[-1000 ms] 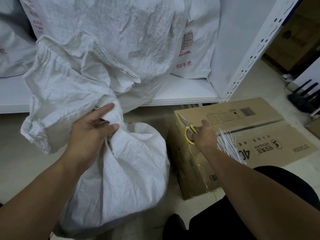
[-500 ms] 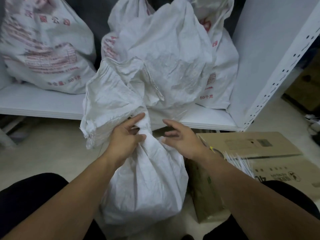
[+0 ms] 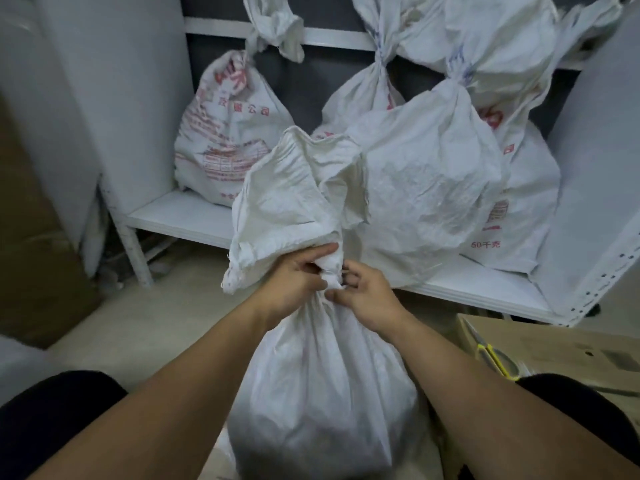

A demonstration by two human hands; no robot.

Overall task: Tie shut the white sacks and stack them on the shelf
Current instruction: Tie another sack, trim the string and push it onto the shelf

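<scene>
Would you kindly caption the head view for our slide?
Left hand and right hand grip the gathered neck of a white sack before a shelf holding tied sacks.

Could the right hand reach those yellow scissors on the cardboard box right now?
Probably yes. The yellow scissors lie uncovered on the cardboard box beside that arm, nothing between. But the right hand is pinching the white sack at its neck, so it must let go.
</scene>
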